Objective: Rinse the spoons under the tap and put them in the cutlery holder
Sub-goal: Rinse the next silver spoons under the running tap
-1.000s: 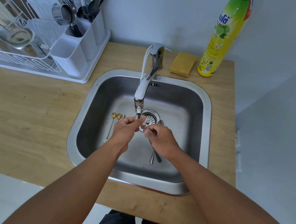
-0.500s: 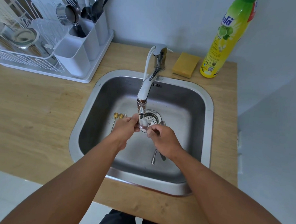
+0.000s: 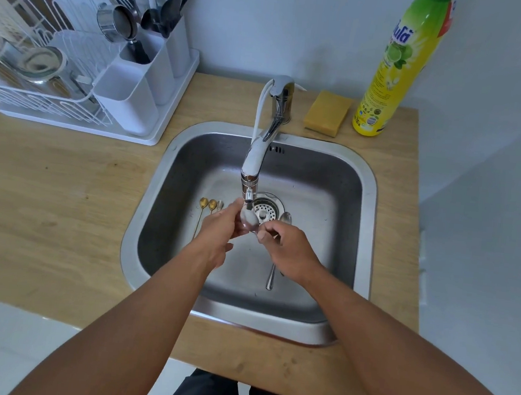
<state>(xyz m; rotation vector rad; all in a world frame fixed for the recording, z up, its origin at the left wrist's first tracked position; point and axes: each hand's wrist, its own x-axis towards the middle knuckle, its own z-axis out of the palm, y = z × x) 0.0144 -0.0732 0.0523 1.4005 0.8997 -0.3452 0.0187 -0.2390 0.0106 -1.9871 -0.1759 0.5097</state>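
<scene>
Both hands have barely moved since a moment ago; they are still together under the tap (image 3: 258, 152), and the spoon bowl now shows a bit more between them. Most of the change is the camera tipping a little.

The left hand (image 3: 218, 228) pinches the spoon in hand (image 3: 249, 220) by its bowl, with fingers curled around it. The right hand (image 3: 286, 247) is closed too, and pinches the same spoon from the other side, near the neck. The spoon sits right below the spout, over the drain (image 3: 266, 209). I cannot tell for sure if water is running, because the stream is too thin to see.

So the step now is rinsing, and this looks like an early spoon. More wait in the sink (image 3: 369, 188): two small gold spoons (image 3: 207, 205) lie at the left beside a pale one, and a silver spoon (image 3: 272, 271) lies under the right hand.

Next, I think the spoon needs a good rub on both sides. Then one hand must let go, and the other must carry it up and to the left, to the white cutlery holder (image 3: 158, 57) on the counter (image 3: 62, 194). That holder stands well apart from the sink, in the drying rack (image 3: 39, 102). Its back part is already full of forks and spoons, so the handle must go down into a free gap.
</scene>
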